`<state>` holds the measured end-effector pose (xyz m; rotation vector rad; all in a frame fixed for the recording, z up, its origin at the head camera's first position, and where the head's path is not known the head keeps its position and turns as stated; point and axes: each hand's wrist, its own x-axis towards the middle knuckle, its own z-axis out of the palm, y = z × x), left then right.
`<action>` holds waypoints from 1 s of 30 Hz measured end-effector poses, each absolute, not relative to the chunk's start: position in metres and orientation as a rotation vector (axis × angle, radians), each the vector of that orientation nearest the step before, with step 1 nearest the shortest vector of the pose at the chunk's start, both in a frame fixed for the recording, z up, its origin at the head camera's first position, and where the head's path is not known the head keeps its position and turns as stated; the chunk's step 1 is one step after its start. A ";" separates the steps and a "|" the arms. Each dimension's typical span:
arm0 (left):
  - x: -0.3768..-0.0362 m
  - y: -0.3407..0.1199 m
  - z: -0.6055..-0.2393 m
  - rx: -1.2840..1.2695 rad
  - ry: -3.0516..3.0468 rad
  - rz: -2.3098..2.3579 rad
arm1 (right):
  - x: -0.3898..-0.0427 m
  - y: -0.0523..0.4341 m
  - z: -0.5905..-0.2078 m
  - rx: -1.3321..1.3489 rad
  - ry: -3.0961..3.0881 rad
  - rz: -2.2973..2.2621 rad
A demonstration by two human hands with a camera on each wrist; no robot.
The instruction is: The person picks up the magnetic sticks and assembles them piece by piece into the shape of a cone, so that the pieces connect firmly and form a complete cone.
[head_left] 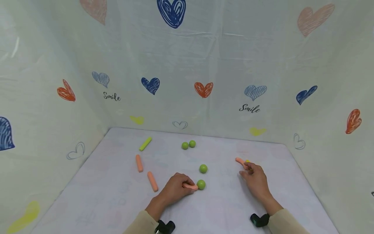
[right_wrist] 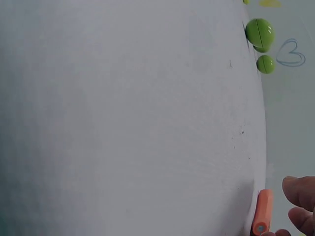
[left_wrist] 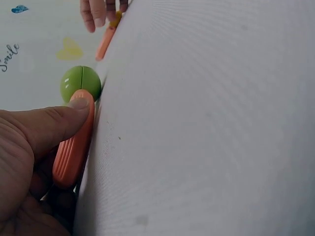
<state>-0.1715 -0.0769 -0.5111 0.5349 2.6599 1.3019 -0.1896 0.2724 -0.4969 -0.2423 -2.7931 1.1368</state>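
My left hand (head_left: 176, 188) pinches a ribbed orange stick (left_wrist: 74, 142) between thumb and fingers, low over the white table. The far end of that stick meets a green ball (head_left: 201, 184), which has a thin seam line in the left wrist view. Over to the right, my right hand (head_left: 257, 180) hovers at another orange stick (head_left: 241, 161), its thumb apart from the stick and its fingertips close by. A small yellow piece (head_left: 247, 161) shows beside those fingers, partly hidden. Whether the fingertips touch the stick is hard to see.
Behind the left hand's ball lies another green ball (head_left: 203, 168), and two more green balls (head_left: 188, 145) sit farther back. Two orange sticks (head_left: 152, 181) and a yellow-green stick (head_left: 145, 144) lie left. A heart-printed curtain (head_left: 222, 65) surrounds the table (head_left: 117, 162).
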 end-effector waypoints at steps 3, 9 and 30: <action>-0.171 -0.077 -0.511 0.534 2.653 1.301 | -0.192 0.276 -0.499 -0.252 -2.782 1.115; -0.172 -0.076 -0.509 0.542 2.658 1.293 | -0.194 0.278 -0.500 -0.246 -2.811 1.136; -0.172 -0.076 -0.509 0.530 2.649 1.299 | -0.209 0.269 -0.502 -0.234 -2.822 1.116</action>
